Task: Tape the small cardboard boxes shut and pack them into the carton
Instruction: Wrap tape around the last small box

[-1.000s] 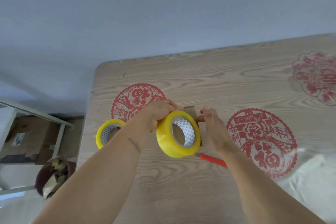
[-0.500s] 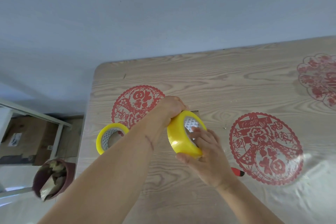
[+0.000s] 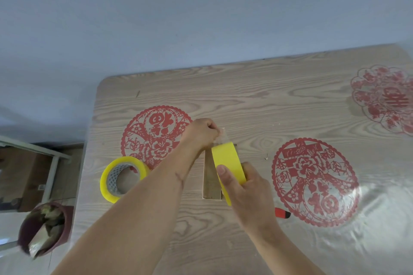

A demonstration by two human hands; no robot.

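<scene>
Head view: right hand (image 3: 248, 194) now grips tape roll (image 3: 228, 164); left hand (image 3: 201, 131) pinches tape.

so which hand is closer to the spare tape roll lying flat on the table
Left. The left hand pinches the tape's free end up and right of the spare tape roll, its forearm passing beside it. The right hand holds the other roll, farther right.
</scene>
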